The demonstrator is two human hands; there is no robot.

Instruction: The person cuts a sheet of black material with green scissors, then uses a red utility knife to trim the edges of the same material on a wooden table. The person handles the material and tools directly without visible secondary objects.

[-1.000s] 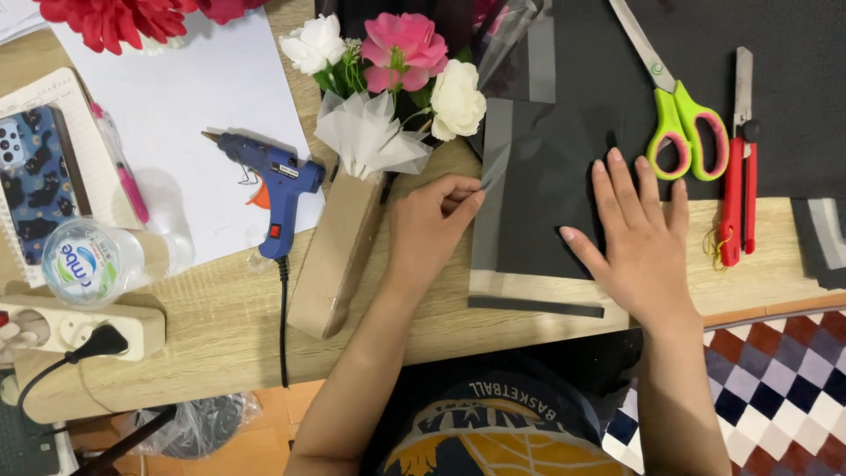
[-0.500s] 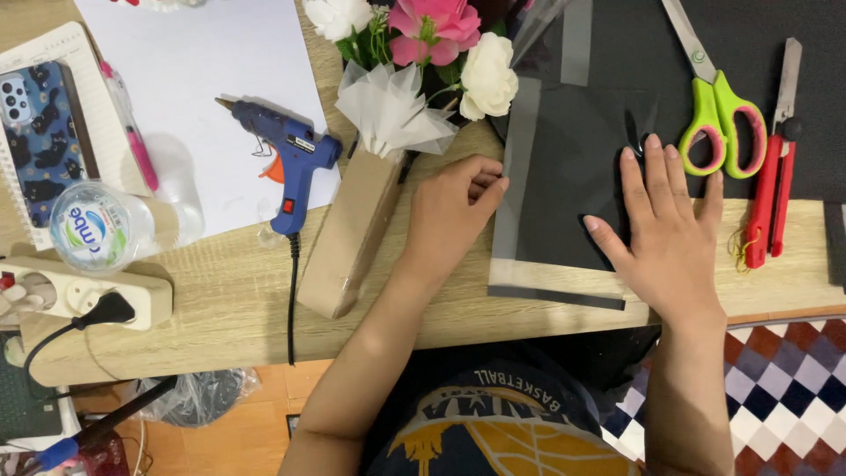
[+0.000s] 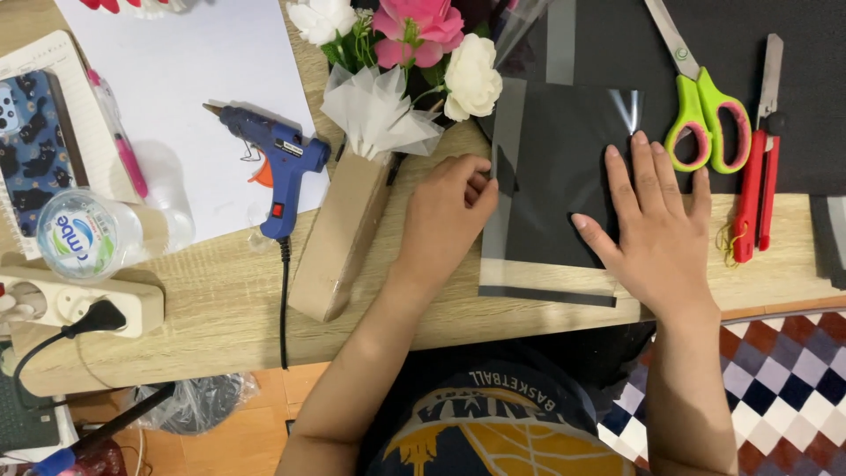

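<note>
A black sheet (image 3: 551, 176) under a clear film lies on the wooden table (image 3: 211, 308) in front of me. My right hand (image 3: 656, 234) rests flat on its right part, fingers spread, pressing it down. My left hand (image 3: 445, 216) pinches the sheet's left edge, where the clear film strip (image 3: 504, 167) shows. Just left of that hand lies a brown paper cone (image 3: 339, 238) holding a bouquet of pink and white flowers (image 3: 414, 44) with white tissue.
A blue glue gun (image 3: 278, 167) lies on white paper (image 3: 203, 79), its cord running off the table's front edge. Green scissors (image 3: 701, 106) and a red cutter (image 3: 760, 167) lie at the right. A bottle (image 3: 84, 236), power strip (image 3: 66, 304) and phone (image 3: 31, 145) sit left.
The view has shifted, so everything sits lower and further right in frame. My left hand has closed its pinch on the sheet's left edge. My right hand stays flat on the sheet.
</note>
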